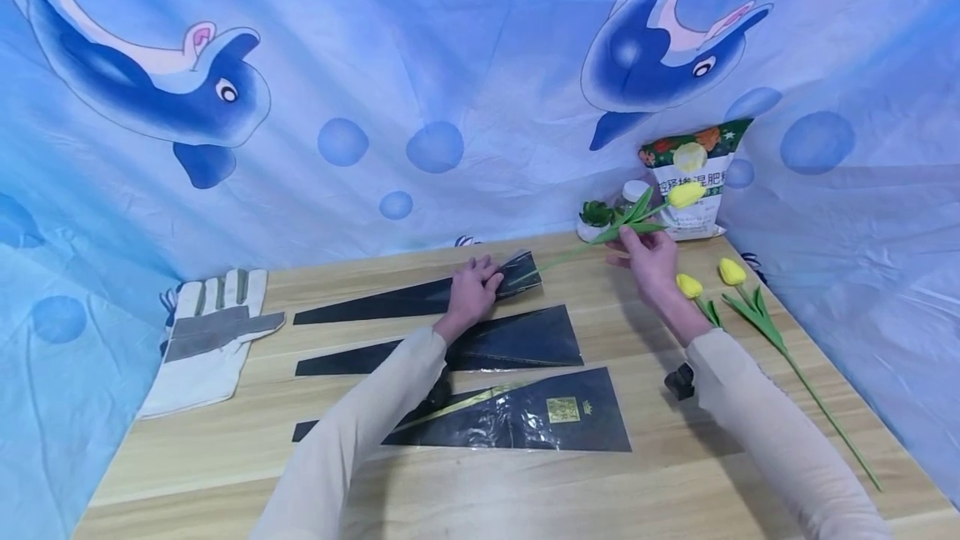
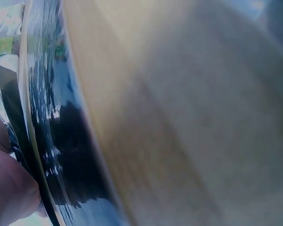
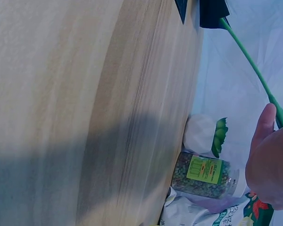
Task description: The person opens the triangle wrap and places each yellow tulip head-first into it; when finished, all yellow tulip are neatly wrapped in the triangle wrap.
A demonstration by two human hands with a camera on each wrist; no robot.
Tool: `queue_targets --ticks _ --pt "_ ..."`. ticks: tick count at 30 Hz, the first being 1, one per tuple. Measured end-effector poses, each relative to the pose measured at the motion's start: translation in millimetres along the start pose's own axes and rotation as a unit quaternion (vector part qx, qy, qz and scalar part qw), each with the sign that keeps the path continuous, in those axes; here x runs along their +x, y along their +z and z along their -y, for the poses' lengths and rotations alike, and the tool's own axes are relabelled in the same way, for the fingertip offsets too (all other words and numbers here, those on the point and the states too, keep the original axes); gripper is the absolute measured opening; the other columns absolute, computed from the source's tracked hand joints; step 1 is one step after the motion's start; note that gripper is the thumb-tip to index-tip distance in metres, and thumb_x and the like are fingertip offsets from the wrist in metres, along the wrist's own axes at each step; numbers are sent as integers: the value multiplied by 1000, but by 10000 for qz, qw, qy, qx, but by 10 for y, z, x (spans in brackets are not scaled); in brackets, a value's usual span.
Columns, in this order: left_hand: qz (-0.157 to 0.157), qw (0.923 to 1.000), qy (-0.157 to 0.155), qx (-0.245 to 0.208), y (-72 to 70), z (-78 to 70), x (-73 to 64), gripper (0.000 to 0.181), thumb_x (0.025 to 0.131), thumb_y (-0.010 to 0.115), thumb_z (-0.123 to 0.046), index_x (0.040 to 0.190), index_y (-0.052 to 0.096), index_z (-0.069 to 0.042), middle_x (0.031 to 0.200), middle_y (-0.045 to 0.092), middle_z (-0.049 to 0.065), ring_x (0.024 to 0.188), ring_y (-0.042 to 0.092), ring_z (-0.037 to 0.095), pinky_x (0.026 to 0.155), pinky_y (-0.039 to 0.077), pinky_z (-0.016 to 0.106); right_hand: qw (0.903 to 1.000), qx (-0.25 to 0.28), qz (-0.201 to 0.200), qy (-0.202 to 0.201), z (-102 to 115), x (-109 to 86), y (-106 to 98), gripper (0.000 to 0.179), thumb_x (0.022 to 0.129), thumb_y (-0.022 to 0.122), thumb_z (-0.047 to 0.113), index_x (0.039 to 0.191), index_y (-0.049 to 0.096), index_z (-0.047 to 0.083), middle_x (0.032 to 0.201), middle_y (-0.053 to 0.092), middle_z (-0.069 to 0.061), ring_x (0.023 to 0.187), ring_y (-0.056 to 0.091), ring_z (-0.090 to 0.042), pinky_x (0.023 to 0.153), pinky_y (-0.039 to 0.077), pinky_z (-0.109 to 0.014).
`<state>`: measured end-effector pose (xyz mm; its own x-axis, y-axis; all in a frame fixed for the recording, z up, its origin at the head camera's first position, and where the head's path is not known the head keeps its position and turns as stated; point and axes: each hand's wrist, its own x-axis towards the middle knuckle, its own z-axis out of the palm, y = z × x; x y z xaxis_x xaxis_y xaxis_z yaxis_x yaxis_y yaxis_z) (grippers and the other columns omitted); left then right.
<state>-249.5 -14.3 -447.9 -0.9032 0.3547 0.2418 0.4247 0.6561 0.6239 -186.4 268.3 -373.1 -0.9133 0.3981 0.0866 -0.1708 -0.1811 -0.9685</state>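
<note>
The left hand rests on the far black sleeve, near the wide end; whether the fingers pinch the film or only press on it cannot be determined. The right hand pinches the held tulip at the leaves, below the yellow bloom, and keeps the bloom above the desk. The green stem slopes down to the left, and its lower end lies at the mouth of the far black sleeve, as the right wrist view also shows. The middle black sleeve and the near black sleeve lie flat in parallel, each with the wide end to the right; the near one bears a gold stripe and a gold square label. Two further yellow tulips are located at the right side of the desk: the outer tulip lies lengthwise, and the inner tulip is partly hidden by the right forearm. A white-and-grey glove lies at the left edge. At the back right stand a potted succulent, a jar of granules and a printed bag, in front of a blue dolphin-print curtain.
</note>
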Motion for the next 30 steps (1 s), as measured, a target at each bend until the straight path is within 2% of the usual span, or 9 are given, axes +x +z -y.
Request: queue_targets --ticks 4,14,19,25,30 --pt "-7 10000 5 11 -16 -4 0 37 103 56 -20 134 62 0 147 48 21 141 33 46 113 18 66 10000 50 21 56 7 8 3 24 102 59 14 119 57 -2 101 64 -8 84 72 -19 71 59 -32" --pt "-46 10000 22 -47 -11 -20 -13 37 103 56 -19 133 63 1 146 49 21 140 34 45 113 17 66 9992 393 49 26 -54 3 12 32 102 57 8 131 50 -4 102 67 -8 76 74 -17 67 59 -32" --pt "-45 10000 25 -38 -7 -45 -6 36 103 57 -19 133 63 0 146 49 20 140 35 44 112 18 67 9999 112 31 30 -103 -3 33 32 102 58 10 131 51 -2 106 64 -8 79 73 -16 71 59 -33" --pt "-61 10000 49 -58 5 -61 5 36 103 57 -19 133 63 0 146 49 20 140 35 45 113 18 66 9998 -178 61 17 -180 -32 113 36 102 57 8 134 50 -6 104 66 -7 79 73 -15 72 59 -36" --pt "-146 9998 107 -108 22 -64 -3 36 102 58 -18 132 63 1 145 50 22 139 35 46 114 19 63 9994 -307 98 114 -245 -77 185 33 102 57 8 131 50 -6 108 67 -12 81 73 -15 74 58 -38"
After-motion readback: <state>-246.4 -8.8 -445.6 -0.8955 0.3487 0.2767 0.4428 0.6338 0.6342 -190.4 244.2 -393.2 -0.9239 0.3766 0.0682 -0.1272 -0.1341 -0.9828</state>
